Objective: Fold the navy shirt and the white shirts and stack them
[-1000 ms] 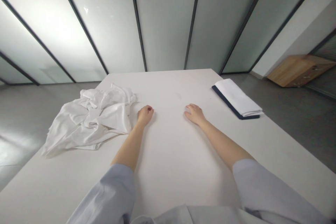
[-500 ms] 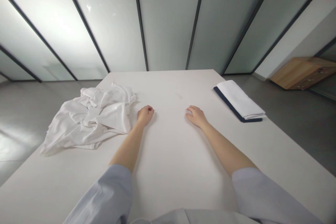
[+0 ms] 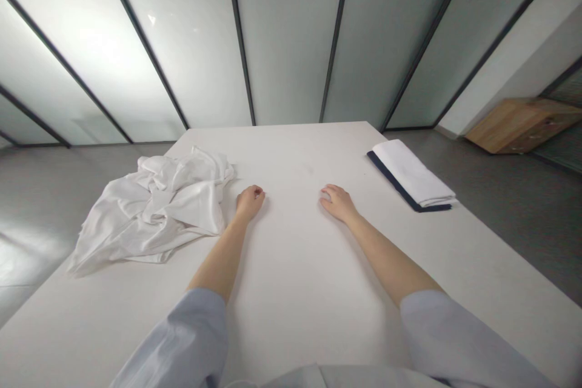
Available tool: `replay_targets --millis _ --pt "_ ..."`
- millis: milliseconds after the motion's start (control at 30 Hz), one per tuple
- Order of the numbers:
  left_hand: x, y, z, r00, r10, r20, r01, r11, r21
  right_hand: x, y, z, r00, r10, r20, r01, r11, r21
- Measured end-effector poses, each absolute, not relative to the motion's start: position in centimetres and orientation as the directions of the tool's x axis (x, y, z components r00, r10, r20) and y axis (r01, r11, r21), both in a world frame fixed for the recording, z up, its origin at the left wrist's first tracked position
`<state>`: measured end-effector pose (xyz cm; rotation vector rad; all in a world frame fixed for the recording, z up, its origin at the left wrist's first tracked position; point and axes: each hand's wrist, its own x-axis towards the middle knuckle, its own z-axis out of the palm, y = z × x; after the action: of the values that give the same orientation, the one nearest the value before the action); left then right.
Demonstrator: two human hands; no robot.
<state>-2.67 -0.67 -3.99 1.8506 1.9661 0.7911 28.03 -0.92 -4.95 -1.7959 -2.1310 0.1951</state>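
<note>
My left hand (image 3: 250, 201) rests on the white table (image 3: 291, 291) with its fingers loosely curled in. Nothing shows in it. Just left of it lies a crumpled heap of white cloth (image 3: 182, 200), its edges spread toward the table's left side; hand and cloth are a little apart. My right hand (image 3: 337, 201) lies palm down on the table, thumb apart from the bent fingers, holding nothing. Farther right, a neatly folded white cloth (image 3: 413, 171) sits on a dark navy folded cloth (image 3: 393, 182), of which only a strip shows.
Beyond the table's far edge stands a frosted glass partition (image 3: 286, 36) with dark frames. A wooden cabinet (image 3: 513, 124) is on the grey floor at the right, past the table's edge. The folded cloths lie close to the table's right edge.
The whole view has shifted very slightly. Both hands and the cloths stay in the same places on the table.
</note>
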Motion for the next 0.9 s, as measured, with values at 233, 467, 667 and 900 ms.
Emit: replay_targets --millis 233,467,667,900 --pt "-2.66 -0.59 -3.92 -0.109 0.988 0.106 0.822 0.030 0.569 28.22 -0.57 -5.55 -0.152 0.962 0.225 0.917 0.222 -0.330" --pt "-2.59 -0.79 -3.75 -0.112 0.988 0.110 0.819 0.029 0.573 28.21 -0.48 -5.73 -0.154 0.960 0.236 0.920 0.226 -0.319" --pt "-2.51 -0.88 -3.56 -0.112 0.988 0.111 0.815 0.027 0.579 28.33 -0.34 -5.89 -0.150 0.962 0.228 0.925 0.218 -0.312" --pt "-2.51 -0.76 -3.67 -0.097 0.988 0.119 0.823 0.013 0.568 28.32 -0.42 -5.78 -0.150 0.963 0.223 0.918 0.219 -0.331"
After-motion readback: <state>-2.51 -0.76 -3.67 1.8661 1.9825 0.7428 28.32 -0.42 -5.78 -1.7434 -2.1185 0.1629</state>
